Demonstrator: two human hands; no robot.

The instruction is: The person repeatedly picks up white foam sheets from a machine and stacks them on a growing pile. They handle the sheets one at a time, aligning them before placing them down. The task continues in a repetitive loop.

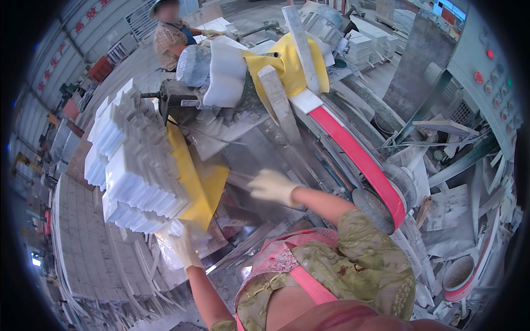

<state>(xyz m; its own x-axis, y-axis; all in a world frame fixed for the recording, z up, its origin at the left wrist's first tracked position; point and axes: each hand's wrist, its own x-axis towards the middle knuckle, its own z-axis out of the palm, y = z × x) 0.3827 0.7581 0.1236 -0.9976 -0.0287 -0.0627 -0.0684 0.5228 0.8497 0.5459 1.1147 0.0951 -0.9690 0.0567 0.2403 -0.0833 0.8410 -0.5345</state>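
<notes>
1. Gloves are covering both hands: the right hand (271, 186) is reaching forward over the dusty grey machine table (259, 149), its fingers loosely spread and gripping nothing that I can make out.
2. The left hand (185, 248) is hanging low by the foot of the stacked white stone moulding strips (138, 171); whether its fingers are closing on a strip I cannot tell, since glove and stone are blending together.
3. The stack is sitting to the person's left, leaning against a yellow flat sheet (201, 185), just beside the table.
4. Judging by the pose, the step in hand is fetching or feeding a strip toward the red sanding belt (359, 157), which is running diagonally on the right; a next move would be calling for a firm two-handed hold and a level carry.
5. Open room is lying between stack and belt, over the table; the belt's wheel (381, 207) is turning close to the right forearm, and broken white stone offcuts (458, 220) are crowding the right side.
6. Another person (171, 36) is working well apart, beyond the machine.
</notes>
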